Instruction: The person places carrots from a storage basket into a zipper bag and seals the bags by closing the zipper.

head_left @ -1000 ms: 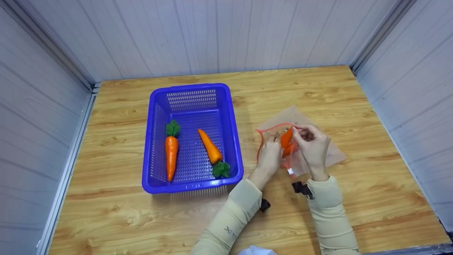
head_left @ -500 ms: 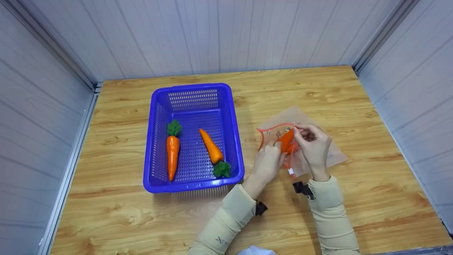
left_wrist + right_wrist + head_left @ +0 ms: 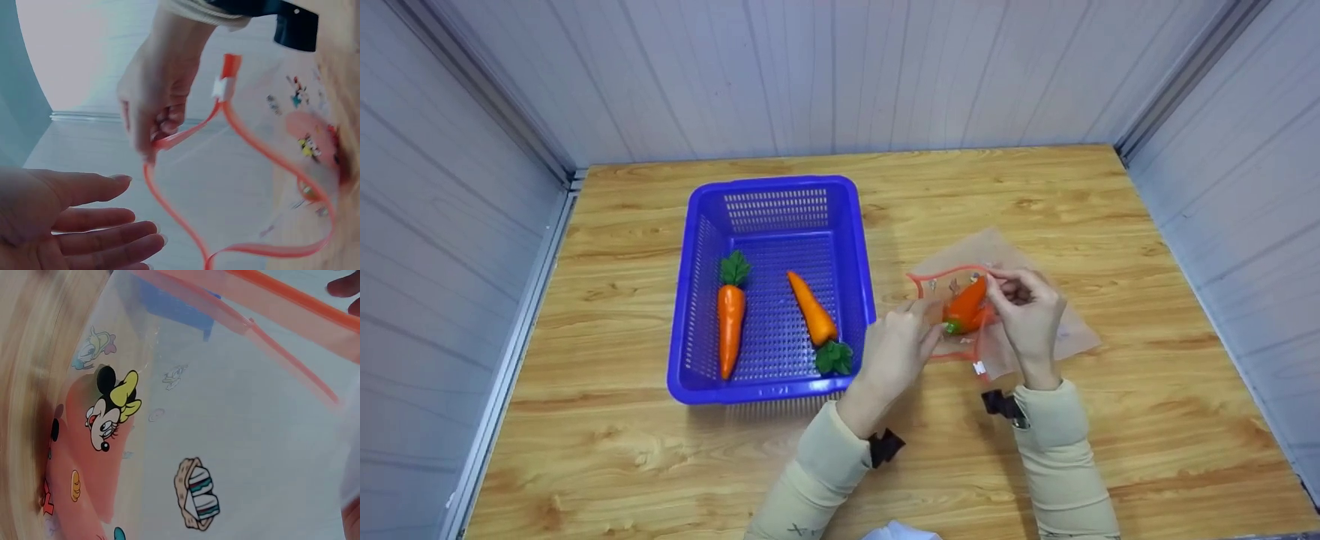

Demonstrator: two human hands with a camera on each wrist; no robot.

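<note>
A clear zip bag [image 3: 1057, 330] with an orange-red zip rim and cartoon prints stands open on the table. An orange pepper-like vegetable [image 3: 969, 306] with a green stem end is inside it, seen pinkish through the printed plastic in the right wrist view. My right hand [image 3: 1027, 319] pinches the bag's rim between thumb and finger. My left hand [image 3: 891, 351] is at the bag's mouth on the left; its fingers [image 3: 104, 236] are straight and hold nothing. A white slider [image 3: 223, 89] sits at one end of the zip.
Left of the bag stands a blue plastic basket [image 3: 771, 392] with perforated walls. Two carrots, one with its leaves at the far end [image 3: 730, 330] and one with leaves at the near end [image 3: 814, 311], lie in it. Panel walls enclose the wooden table [image 3: 615, 450].
My left hand has drawn back to the left and toward me, out of the bag's mouth, leaving the pepper-like vegetable inside. My right hand keeps its pinch on the rim.
</note>
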